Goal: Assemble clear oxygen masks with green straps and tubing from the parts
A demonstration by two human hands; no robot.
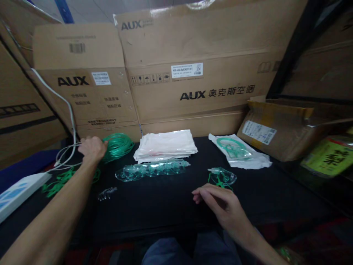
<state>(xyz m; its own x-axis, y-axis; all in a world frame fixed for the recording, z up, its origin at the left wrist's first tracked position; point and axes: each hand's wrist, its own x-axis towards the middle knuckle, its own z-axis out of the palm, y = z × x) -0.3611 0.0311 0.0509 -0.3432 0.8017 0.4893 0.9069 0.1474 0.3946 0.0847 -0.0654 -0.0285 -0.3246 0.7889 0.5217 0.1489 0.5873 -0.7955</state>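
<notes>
My left hand (92, 149) reaches to the back left, its fingers curled downward beside a coil of clear green tubing (118, 147). What lies under those fingers is hidden. Loosely closed, with nothing visible in it, my right hand (220, 200) hovers over the front of the black table. Just beyond it lies a clear green oxygen mask (227, 176) with a green elastic strap (219, 181). A row of nested masks (151, 170) stretches across the middle. Small clear pieces (107, 193) and a tangle of green elastic straps (59, 182) are nearer my left forearm.
Behind the masks is a stack of white plastic bags (167, 145). A bagged mask with tubing (234, 149) lies right of it. Large cardboard boxes (165, 106) wall the back, and an opened carton (264, 129) stands right. A white power strip (20, 195) sits left.
</notes>
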